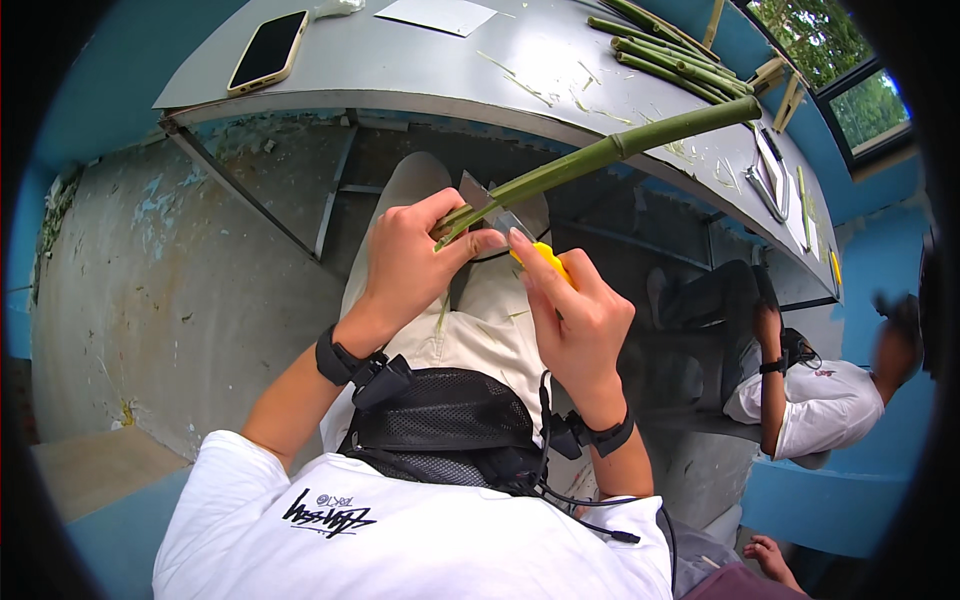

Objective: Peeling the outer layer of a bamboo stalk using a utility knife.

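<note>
A long green bamboo stalk (620,148) slants from my lap up to the right, its far end above the table. At its near end the stalk is split into strips, and my left hand (410,245) is closed around them. My right hand (582,315) is closed on the yellow handle (550,262) of a knife, index finger stretched along it toward the metal blade (480,192). That blade crosses the stalk at the split, close to my left fingers. How deep it sits in the bamboo is hidden.
Ahead stands a grey table (380,60) with a phone (268,52), white paper (437,14), bamboo shavings, several bamboo stalks (680,55) and a metal-framed tool (768,190). A black mesh bag (445,410) rests on my lap. Another person (810,400) sits at right.
</note>
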Tool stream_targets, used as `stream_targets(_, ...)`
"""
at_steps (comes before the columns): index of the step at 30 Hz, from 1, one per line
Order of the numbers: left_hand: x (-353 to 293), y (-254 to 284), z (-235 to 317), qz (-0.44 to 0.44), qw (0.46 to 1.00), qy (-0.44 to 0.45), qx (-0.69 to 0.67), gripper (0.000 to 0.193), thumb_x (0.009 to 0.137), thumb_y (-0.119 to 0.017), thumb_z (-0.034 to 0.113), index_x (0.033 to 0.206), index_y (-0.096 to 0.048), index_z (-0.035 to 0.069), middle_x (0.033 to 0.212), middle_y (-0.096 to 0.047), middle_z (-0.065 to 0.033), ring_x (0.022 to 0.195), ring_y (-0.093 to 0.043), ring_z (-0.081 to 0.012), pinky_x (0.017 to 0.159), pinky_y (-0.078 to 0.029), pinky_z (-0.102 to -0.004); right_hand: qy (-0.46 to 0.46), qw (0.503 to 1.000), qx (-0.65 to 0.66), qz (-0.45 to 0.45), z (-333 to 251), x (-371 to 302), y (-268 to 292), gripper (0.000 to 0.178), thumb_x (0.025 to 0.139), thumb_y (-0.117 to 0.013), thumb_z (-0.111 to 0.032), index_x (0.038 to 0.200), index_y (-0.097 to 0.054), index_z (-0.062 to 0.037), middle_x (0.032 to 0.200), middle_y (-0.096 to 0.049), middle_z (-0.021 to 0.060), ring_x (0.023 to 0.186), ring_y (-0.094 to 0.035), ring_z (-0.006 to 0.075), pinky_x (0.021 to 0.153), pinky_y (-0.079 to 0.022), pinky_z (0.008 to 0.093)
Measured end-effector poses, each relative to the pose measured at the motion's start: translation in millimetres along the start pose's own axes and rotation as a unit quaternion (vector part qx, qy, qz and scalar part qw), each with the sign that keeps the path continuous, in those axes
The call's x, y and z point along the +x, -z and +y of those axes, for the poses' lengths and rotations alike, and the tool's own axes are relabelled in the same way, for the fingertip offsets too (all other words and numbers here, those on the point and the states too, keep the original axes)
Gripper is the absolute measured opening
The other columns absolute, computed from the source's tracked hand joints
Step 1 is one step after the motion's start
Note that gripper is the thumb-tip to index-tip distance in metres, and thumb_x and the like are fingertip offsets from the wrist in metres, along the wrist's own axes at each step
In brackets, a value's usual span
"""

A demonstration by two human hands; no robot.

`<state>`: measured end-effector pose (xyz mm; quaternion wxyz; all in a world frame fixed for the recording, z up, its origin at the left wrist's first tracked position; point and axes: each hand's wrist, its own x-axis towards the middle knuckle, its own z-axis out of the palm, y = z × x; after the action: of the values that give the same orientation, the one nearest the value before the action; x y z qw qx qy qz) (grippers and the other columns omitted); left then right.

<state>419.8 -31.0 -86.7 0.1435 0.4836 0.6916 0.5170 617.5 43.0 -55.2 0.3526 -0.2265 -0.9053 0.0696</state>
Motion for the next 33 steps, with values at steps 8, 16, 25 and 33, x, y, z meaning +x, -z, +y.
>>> stream_targets(8, 3, 1, -8, -0.031, 0.998, 0.003, -0.058, 0.039, 0.093, -0.087, 0.037, 0.087, -0.07, 0.002, 0.063, -0.061, -0.0014, 0.059, -0.048, -0.0085, 0.056, -0.04, -0.0291, -0.001, 1.0, -0.009, 0.001, 0, -1, -2, 0.058, 0.086, -0.08, -0.009, 0.14, -0.076, -0.0309, 0.076, -0.054, 0.0017, 0.055, -0.055, 0.0169, 0.051, -0.044, 0.0322)
stream_targets(16, 7, -2, -1, -0.101, 0.949, 0.033, -0.297, 0.021, 0.104, -0.075, 0.021, 0.107, -0.068, 0.001, 0.088, -0.074, -0.0042, 0.071, -0.057, -0.0072, 0.069, -0.048, -0.0268, 0.005, 1.0, -0.017, 0.005, 9, 1, -4, 0.059, 0.086, -0.081, -0.009, 0.139, -0.076, -0.0308, 0.077, -0.055, 0.0016, 0.056, -0.056, 0.0174, 0.052, -0.045, 0.0327)
stream_targets(25, 4, -1, -8, -0.088, 0.976, -0.009, -0.201, 0.028, 0.097, -0.077, 0.022, 0.113, -0.065, 0.002, 0.084, -0.059, -0.0002, 0.078, -0.048, -0.0092, 0.069, -0.042, -0.0289, 0.011, 1.0, 0.003, -0.004, 2, 4, -4, 0.056, 0.085, -0.08, -0.001, 0.134, -0.079, -0.0261, 0.076, -0.059, 0.0024, 0.055, -0.052, 0.0166, 0.052, -0.042, 0.0321)
stream_targets(33, 3, 3, -5, -0.094, 0.97, -0.028, -0.221, 0.036, 0.095, -0.083, 0.026, 0.114, -0.065, 0.001, 0.083, -0.057, 0.0016, 0.074, -0.046, -0.0094, 0.066, -0.041, -0.0283, 0.0, 0.999, 0.037, 0.015, 4, 3, -5, 0.063, 0.09, -0.08, -0.012, 0.151, -0.065, -0.0203, 0.082, -0.067, 0.0045, 0.059, -0.063, 0.0201, 0.054, -0.049, 0.034)
